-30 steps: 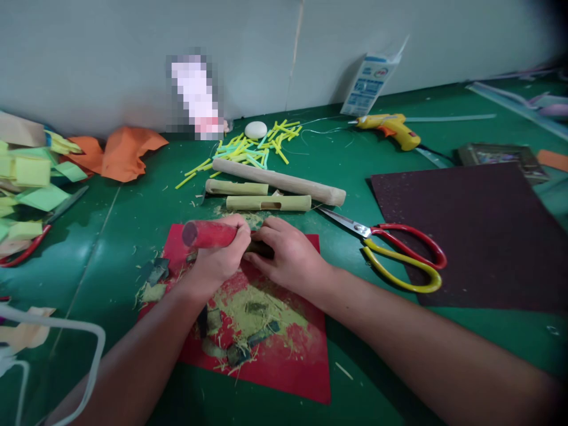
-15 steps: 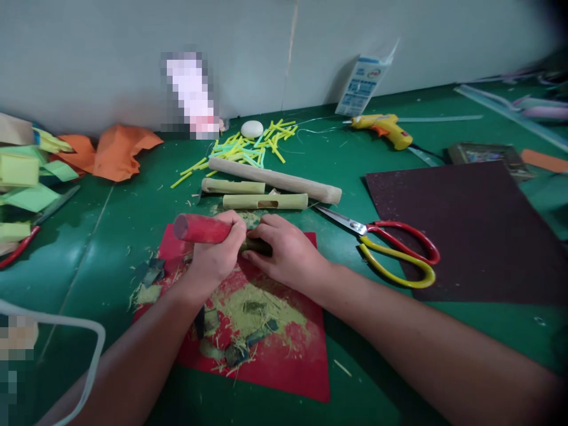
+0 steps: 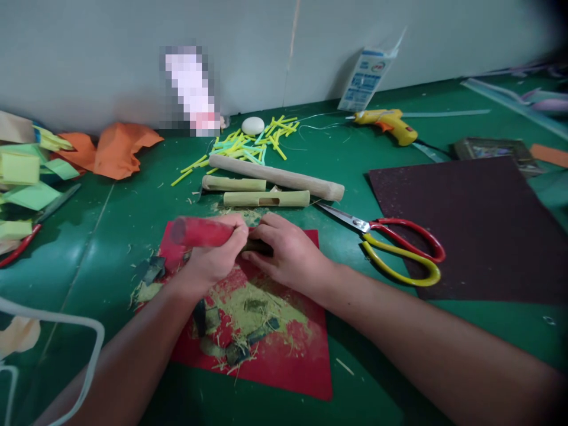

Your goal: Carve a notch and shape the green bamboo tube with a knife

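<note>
My left hand [image 3: 217,248] is closed round a thick red handle [image 3: 199,231], whose free end points left and is blurred. Whatever tool the handle belongs to is hidden between my hands. Close beside it, my right hand [image 3: 286,251] wraps over a dark green piece of bamboo [image 3: 258,247], of which only a short stretch shows. Both hands are above a red sheet [image 3: 310,367] strewn with pale green sawdust [image 3: 261,307] and dark bamboo scraps [image 3: 237,354]. Just behind them lie a notched bamboo tube [image 3: 288,199] and a second cut bamboo piece [image 3: 235,184].
A pale wooden stick [image 3: 275,174] lies behind the tubes. Scissors [image 3: 394,242] rest at the right, partly over a dark sheet [image 3: 470,231]. Farther back are a yellow glue gun [image 3: 390,125], yellow straw pieces [image 3: 279,139], a white oval object [image 3: 252,125] and orange paper [image 3: 124,151].
The red handle has shifted slightly left and is now smeared by motion. My right hand keeps its place on the bamboo. The camera view has moved a little.
</note>
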Demonstrator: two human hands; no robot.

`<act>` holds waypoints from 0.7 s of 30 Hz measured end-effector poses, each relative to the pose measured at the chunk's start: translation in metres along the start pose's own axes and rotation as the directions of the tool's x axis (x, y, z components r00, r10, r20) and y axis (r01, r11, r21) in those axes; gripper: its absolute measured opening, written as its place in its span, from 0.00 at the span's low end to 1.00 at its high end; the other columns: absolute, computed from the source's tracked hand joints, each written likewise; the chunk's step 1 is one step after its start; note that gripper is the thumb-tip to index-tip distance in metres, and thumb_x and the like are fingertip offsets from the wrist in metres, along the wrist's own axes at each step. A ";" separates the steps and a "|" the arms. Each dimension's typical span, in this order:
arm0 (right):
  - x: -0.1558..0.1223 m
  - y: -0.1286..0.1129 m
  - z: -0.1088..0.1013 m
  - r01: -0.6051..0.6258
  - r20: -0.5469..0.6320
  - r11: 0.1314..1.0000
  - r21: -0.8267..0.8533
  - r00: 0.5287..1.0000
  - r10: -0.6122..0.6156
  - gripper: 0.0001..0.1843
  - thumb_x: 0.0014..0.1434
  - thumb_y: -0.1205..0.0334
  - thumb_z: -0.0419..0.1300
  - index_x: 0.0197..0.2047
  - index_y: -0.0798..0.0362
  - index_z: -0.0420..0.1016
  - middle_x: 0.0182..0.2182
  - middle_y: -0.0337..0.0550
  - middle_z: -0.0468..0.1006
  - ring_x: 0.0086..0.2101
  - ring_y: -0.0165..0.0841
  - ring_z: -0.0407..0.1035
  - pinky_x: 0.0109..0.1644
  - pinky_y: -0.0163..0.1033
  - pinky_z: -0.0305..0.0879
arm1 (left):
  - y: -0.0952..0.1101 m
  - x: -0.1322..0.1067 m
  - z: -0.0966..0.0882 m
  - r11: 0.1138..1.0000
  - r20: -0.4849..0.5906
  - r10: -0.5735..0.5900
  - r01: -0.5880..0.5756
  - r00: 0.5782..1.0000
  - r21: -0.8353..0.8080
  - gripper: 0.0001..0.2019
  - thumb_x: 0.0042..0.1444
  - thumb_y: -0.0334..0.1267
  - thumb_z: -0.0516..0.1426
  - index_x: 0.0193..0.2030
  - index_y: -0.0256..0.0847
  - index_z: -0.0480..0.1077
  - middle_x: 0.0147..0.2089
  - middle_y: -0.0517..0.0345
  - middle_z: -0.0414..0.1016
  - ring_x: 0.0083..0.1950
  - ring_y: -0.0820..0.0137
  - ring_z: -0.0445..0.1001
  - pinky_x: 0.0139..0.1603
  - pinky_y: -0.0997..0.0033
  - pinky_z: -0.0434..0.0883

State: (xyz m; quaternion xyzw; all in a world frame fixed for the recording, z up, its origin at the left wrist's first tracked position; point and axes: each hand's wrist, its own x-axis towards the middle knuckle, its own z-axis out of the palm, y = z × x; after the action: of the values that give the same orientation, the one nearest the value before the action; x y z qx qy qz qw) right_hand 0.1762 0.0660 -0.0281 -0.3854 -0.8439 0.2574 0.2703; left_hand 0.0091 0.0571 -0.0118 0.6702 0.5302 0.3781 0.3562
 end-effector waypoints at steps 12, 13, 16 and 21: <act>-0.002 0.001 0.003 0.036 -0.032 0.999 -0.021 0.999 -0.037 0.06 0.57 0.63 0.62 0.32 0.55 0.69 0.31 0.42 0.67 0.34 0.33 0.60 0.36 0.38 0.56 | 0.000 0.002 0.007 0.999 -0.108 0.030 -0.027 0.994 0.034 0.12 0.56 0.33 0.51 0.22 0.41 0.58 0.23 0.63 0.59 0.28 0.73 0.60 0.32 0.70 0.61; -0.002 0.001 0.003 0.037 -0.034 0.999 -0.027 0.999 -0.038 0.06 0.57 0.63 0.63 0.33 0.55 0.70 0.31 0.43 0.67 0.34 0.33 0.60 0.37 0.38 0.57 | 0.002 0.003 0.007 0.999 -0.107 0.024 -0.019 0.994 0.043 0.12 0.55 0.33 0.51 0.21 0.41 0.57 0.23 0.63 0.59 0.28 0.73 0.60 0.33 0.70 0.61; -0.002 0.000 0.003 0.035 -0.025 0.998 -0.044 0.999 -0.036 0.05 0.57 0.64 0.63 0.33 0.56 0.71 0.31 0.44 0.68 0.35 0.34 0.60 0.38 0.39 0.57 | 0.005 0.004 0.006 0.998 -0.096 0.002 0.004 0.995 0.062 0.13 0.55 0.35 0.51 0.20 0.41 0.55 0.23 0.63 0.57 0.27 0.73 0.59 0.31 0.70 0.60; -0.004 -0.003 0.002 0.038 -0.003 0.999 -0.029 0.999 -0.038 0.05 0.58 0.63 0.62 0.35 0.57 0.72 0.33 0.44 0.69 0.35 0.34 0.61 0.38 0.38 0.58 | 0.004 0.002 0.001 0.999 -0.011 -0.035 0.035 0.999 -0.012 0.12 0.50 0.34 0.52 0.18 0.41 0.56 0.20 0.64 0.56 0.25 0.74 0.57 0.27 0.71 0.57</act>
State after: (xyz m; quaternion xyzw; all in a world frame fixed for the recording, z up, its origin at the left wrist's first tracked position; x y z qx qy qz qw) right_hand 0.1759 0.0607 -0.0288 -0.3737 -0.8541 0.2395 0.2711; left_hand 0.0122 0.0581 -0.0088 0.6566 0.5415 0.3786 0.3638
